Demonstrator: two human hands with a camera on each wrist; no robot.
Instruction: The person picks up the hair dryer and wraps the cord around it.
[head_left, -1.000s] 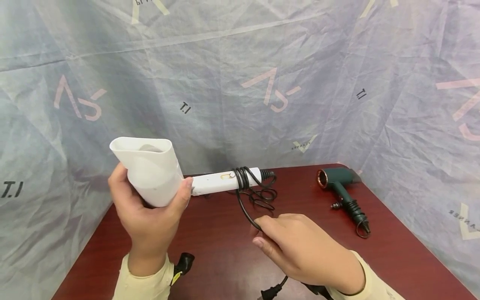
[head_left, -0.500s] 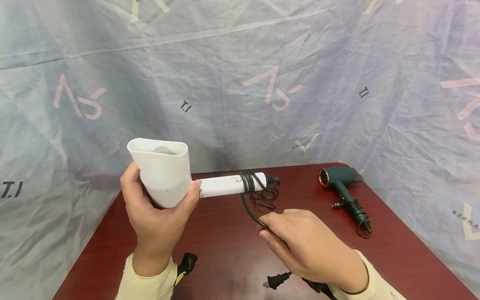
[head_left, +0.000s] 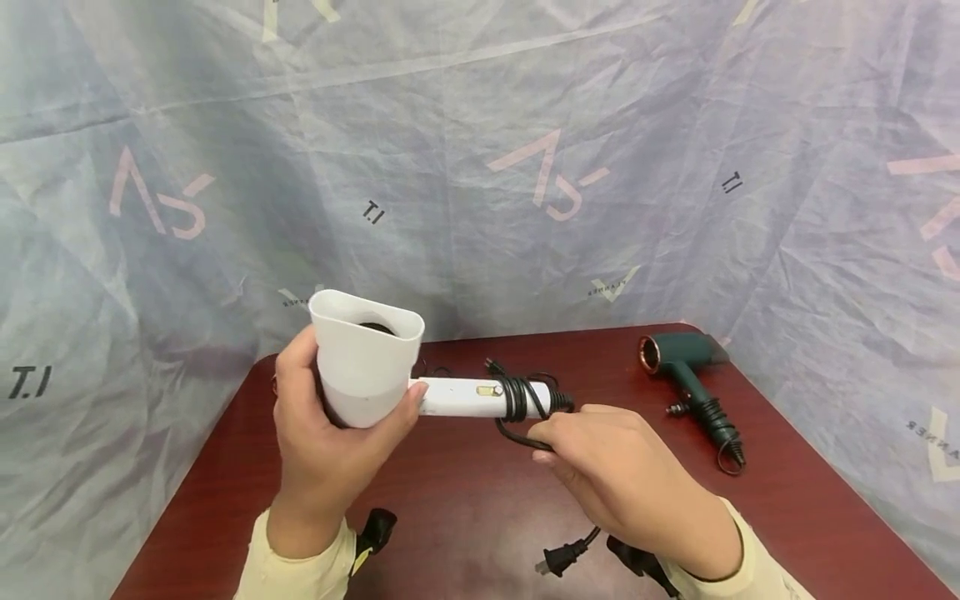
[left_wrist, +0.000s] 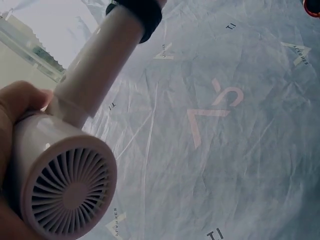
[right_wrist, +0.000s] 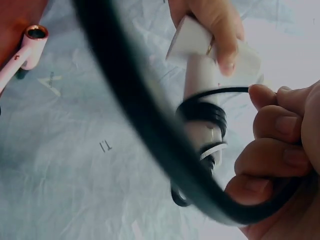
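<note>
My left hand point(head_left: 333, 433) grips the barrel of a white hair dryer point(head_left: 367, 358), whose flat nozzle faces up in the head view. The dryer's handle point(head_left: 457, 397) points right, with several turns of black cord point(head_left: 515, 399) wound round its end. In the left wrist view the dryer's round vented back point(left_wrist: 70, 192) shows. My right hand point(head_left: 626, 475) pinches the cord, and its other fingers curl over a further length, as the right wrist view shows. From below this hand hangs the two-pin plug point(head_left: 564, 557). Both hands hold these things above the table.
A dark green hair dryer point(head_left: 681, 358) with its cord wound round the handle lies at the right of the red-brown table point(head_left: 450, 500). A pink hair dryer point(right_wrist: 34, 47) shows in the right wrist view. Grey cloth point(head_left: 450, 167) hangs around the table.
The white hair dryer has moved right and slightly down in my left hand, its nozzle turning a little. My right hand has shifted slightly right and up, with the held cord now closer to the handle.
</note>
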